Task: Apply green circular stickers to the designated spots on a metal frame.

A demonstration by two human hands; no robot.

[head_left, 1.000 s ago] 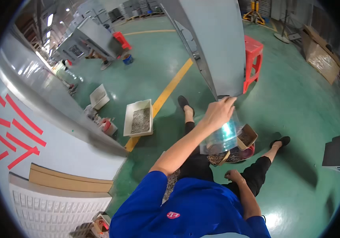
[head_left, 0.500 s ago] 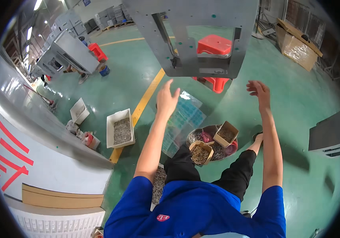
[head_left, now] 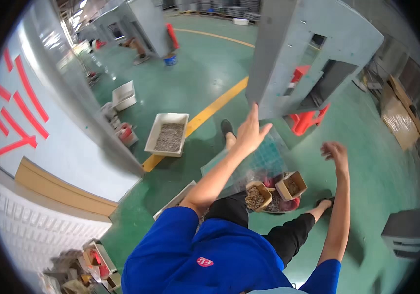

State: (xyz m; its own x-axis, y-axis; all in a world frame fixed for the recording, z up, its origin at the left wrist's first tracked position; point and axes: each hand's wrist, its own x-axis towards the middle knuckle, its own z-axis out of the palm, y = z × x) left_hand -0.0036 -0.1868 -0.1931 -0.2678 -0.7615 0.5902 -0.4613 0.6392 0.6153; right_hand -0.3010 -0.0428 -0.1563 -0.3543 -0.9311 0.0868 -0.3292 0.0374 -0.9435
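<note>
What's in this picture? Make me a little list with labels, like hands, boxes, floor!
left hand: left hand raised, open, fingers spread, holding nothing
right hand: right hand raised, fingers loosely curled, holding nothing
under the hands: clear plastic sheet over the lap
boxes: two small cardboard boxes of small brown pieces, by the knees
tray: white tray of grey bits on the floor, beside a yellow line
floor: green floor
ahead: grey metal cabinet, red stool under it

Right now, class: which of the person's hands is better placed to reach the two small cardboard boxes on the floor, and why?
Probably the right hand: it hangs, empty, nearly above the cardboard boxes. The left hand is stretched toward the grey cabinet, farther off.
</note>
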